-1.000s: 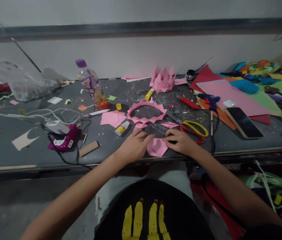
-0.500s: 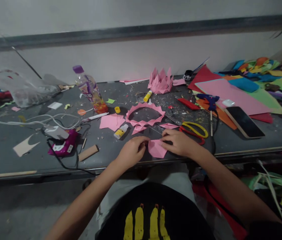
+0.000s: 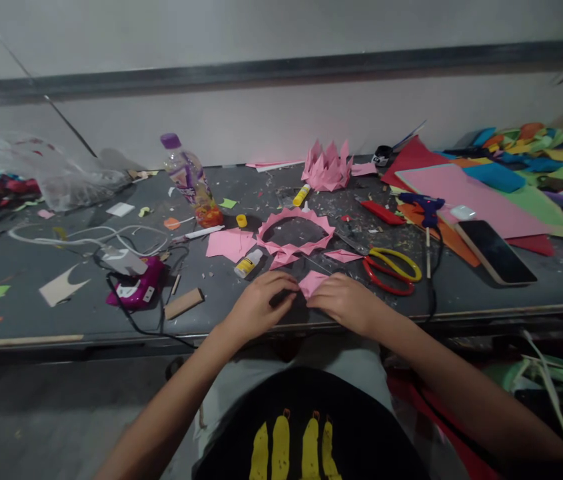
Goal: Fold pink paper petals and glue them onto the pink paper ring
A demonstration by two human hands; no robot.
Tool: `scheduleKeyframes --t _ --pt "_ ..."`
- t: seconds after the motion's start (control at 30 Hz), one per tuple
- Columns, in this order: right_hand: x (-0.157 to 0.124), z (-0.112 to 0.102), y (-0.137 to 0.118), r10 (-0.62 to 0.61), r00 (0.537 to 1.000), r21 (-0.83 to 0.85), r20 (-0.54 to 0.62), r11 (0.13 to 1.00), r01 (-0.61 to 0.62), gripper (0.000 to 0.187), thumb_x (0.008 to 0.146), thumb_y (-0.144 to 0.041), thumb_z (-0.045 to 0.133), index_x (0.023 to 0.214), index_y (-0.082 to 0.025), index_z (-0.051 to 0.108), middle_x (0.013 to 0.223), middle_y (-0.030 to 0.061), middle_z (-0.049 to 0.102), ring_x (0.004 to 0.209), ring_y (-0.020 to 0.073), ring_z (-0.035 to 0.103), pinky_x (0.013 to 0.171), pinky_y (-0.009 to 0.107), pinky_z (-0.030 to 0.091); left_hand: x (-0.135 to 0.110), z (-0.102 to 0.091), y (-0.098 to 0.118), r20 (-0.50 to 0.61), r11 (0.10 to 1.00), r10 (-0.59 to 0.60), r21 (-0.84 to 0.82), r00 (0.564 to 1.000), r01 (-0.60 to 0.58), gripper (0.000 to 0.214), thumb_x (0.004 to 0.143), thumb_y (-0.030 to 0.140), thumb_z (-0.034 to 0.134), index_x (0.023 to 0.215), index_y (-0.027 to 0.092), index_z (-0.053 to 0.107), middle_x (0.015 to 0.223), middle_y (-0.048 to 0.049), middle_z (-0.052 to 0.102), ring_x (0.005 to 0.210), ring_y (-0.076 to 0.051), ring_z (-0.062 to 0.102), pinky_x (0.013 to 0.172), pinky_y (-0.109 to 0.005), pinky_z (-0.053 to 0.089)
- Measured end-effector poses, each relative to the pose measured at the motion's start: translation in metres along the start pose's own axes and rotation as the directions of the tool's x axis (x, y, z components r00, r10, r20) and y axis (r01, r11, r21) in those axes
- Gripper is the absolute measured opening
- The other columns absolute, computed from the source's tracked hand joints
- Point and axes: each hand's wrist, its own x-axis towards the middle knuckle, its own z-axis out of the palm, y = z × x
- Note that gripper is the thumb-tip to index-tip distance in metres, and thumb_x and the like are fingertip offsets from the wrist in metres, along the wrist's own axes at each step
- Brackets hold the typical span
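Note:
A small folded piece of pink paper lies between my hands at the table's front edge. My left hand has its fingertips closed at the paper's left corner, thumb curled below. Across the right side of the paper, my right hand presses with its fingers together, hiding part of it. Just beyond is a ring of folded pink paper with pointed edges. A narrow folded pink piece sits beside the scissors, whose handles are yellow and red. A small glue bottle lies near my left hand.
A drink bottle stands at the back left, and a pink paper lotus at the back. To the right are a glue gun, a phone and coloured sheets. White cable and a purple device lie left.
The pink paper has been folded over and shows a smaller area. My right hand has shifted down over its right side, and the view has moved slightly.

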Motion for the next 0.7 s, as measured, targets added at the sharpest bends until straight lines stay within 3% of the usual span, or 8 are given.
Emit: scheduleKeyframes --t 0.1,0.23,0.3,0.4,0.53,0.7 --pt "-0.007 0.0 0.003 -0.134 0.984 0.016 -0.115 0.991 0.136 0.025 0.093 -0.016 0.043 0.091 -0.02 0.067 0.089 0.0031 0.073 0.084 0.0161 0.06 0.069 0.03 0.04 -0.005 0.008 0.001 -0.016 0.999 0.022 0.042 1.0 -0.021 0.016 0.087 0.015 0.048 0.095 0.017 0.062 0.099 -0.0073 0.066 0.095 -0.015 0.061 0.084 -0.03 0.05" --pt "-0.02 0.005 0.005 -0.118 0.98 0.107 -0.163 0.985 0.137 0.031 0.096 -0.016 0.034 0.096 -0.017 0.066 0.09 0.0054 0.072 0.086 0.0147 0.06 0.074 0.028 0.044 -0.017 0.023 0.008 0.12 0.961 0.096 0.248 0.988 -0.123 0.017 0.087 0.015 0.047 0.096 0.016 0.062 0.095 -0.007 0.067 0.091 -0.016 0.062 0.082 -0.031 0.05" --pt "-0.026 0.008 0.01 -0.043 0.989 0.16 -0.138 0.985 0.066 0.032 0.096 -0.019 0.034 0.094 -0.015 0.066 0.089 0.0072 0.071 0.084 0.0146 0.061 0.075 0.028 0.045 -0.023 0.029 0.014 0.159 0.93 0.113 0.329 0.981 -0.161 0.018 0.087 0.017 0.047 0.1 0.016 0.061 0.097 -0.007 0.067 0.09 -0.017 0.062 0.081 -0.032 0.05" --pt "-0.032 0.008 0.018 0.056 0.996 0.169 -0.067 0.985 -0.044 0.028 0.094 -0.026 0.041 0.088 -0.017 0.067 0.085 0.0072 0.07 0.079 0.016 0.061 0.071 0.029 0.046 -0.03 0.034 0.022 0.127 0.912 0.117 0.38 0.985 -0.157 0.022 0.087 0.021 0.048 0.105 0.016 0.058 0.105 -0.007 0.065 0.099 -0.019 0.06 0.084 -0.033 0.048" --pt "-0.034 0.004 0.027 0.072 0.997 0.164 0.031 0.984 -0.076 0.025 0.093 -0.025 0.045 0.089 -0.02 0.069 0.092 0.0069 0.07 0.084 0.0175 0.062 0.074 0.031 0.047 -0.033 0.037 0.029 0.061 0.908 0.087 0.406 0.994 -0.104 0.028 0.086 0.03 0.05 0.11 0.015 0.057 0.114 -0.0087 0.062 0.11 -0.023 0.054 0.095 -0.039 0.042" --pt "-0.031 0.0 0.031 0.153 0.98 0.275 0.128 0.944 -0.183 0.026 0.092 -0.03 0.047 0.091 -0.02 0.07 0.096 0.0083 0.069 0.09 0.0188 0.061 0.081 0.033 0.046 -0.032 0.047 0.036 0.096 0.909 0.004 0.414 0.995 -0.044 0.037 0.085 0.034 0.051 0.113 0.01 0.055 0.109 -0.0114 0.062 0.1 -0.023 0.056 0.092 -0.035 0.043"
